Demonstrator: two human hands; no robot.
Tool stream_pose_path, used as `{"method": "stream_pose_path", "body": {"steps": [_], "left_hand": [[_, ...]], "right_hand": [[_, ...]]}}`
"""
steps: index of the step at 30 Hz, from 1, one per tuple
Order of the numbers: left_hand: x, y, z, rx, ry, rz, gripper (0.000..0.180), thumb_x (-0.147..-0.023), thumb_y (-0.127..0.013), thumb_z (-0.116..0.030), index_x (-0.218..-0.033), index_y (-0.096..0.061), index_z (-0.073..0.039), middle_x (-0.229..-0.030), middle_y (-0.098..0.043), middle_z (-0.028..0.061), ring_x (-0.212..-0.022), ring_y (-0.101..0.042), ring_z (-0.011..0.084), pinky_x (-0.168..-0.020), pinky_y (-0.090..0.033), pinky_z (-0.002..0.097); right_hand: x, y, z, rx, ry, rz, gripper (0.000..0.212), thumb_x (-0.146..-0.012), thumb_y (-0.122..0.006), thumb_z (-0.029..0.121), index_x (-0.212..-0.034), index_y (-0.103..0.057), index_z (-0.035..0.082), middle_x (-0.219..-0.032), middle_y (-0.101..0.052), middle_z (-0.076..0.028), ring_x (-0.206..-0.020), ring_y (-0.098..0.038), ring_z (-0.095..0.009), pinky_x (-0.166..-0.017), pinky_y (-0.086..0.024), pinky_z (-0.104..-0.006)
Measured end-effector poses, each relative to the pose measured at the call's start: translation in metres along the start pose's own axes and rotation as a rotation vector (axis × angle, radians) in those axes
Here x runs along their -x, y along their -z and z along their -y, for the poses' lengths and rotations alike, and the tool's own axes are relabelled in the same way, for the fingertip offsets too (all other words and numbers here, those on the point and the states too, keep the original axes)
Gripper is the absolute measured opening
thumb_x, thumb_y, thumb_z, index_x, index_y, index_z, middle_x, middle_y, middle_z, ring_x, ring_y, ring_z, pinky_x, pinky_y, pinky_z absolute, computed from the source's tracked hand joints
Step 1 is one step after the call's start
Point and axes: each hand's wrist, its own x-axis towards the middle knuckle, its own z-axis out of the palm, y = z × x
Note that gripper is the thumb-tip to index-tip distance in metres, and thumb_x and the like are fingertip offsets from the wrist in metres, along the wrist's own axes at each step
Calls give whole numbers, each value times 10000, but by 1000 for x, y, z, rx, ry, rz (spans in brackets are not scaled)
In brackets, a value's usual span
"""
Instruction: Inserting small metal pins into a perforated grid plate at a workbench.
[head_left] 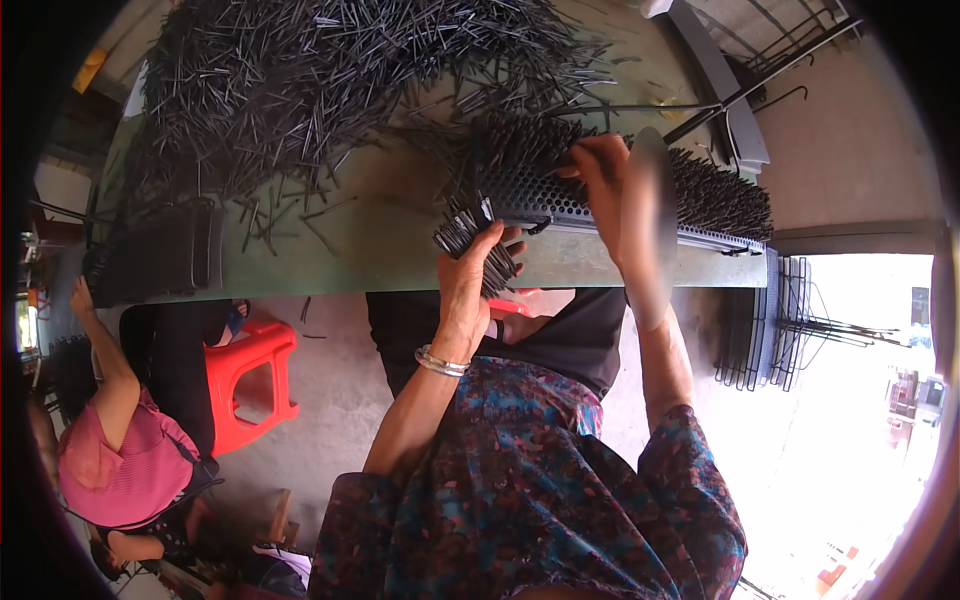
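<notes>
My left hand (468, 285) grips a bundle of thin black rods (470, 243) at the near edge of the green table (330, 250). A silver bangle sits on that wrist. My right hand (603, 170) pinches at the top of a long black perforated frame (560, 205), which is filled with upright black rods (715, 195) along its right part. The two hands are close together, the left just below and left of the right.
A large heap of loose black rods (320, 80) covers the far table. Another filled black frame (160, 255) lies at left. A seated person in pink (120, 440) is at lower left beside a red stool (250, 375). Black wire racks (770, 320) lean at right.
</notes>
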Motion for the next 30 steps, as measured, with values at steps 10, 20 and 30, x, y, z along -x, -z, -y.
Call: {"method": "stream_pose_path", "body": {"steps": [10, 20, 30], "left_hand": [[3, -3, 1, -39, 11, 8, 223, -846, -746, -187, -966, -658, -21, -767, -688, 108, -576, -641, 164, -528, -556, 308], [6, -4, 5, 2, 15, 75, 194, -864, -722, -171, -970, -651, -24, -788, -696, 119, -605, -658, 170, -501, -518, 287], [11, -7, 5, 14, 33, 115, 218, -861, -719, -153, -1009, -649, -8, -824, -702, 128, -649, -687, 197, -503, -559, 310]], "right_hand": [[-15, -10, -12, 45, 42, 10, 114, -933, -612, 98, -997, -649, 11, -792, -723, -73, -775, -710, -104, -633, -514, -226], [-17, -25, -29, 347, 262, 40, 112, -854, -713, 126, -958, -718, 84, -870, -649, -63, -716, -646, -168, -643, -510, -290], [-18, -28, -37, 492, 396, -115, 130, -842, -723, 204, -942, -747, 125, -865, -623, -63, -758, -625, -243, -657, -495, -348]]}}
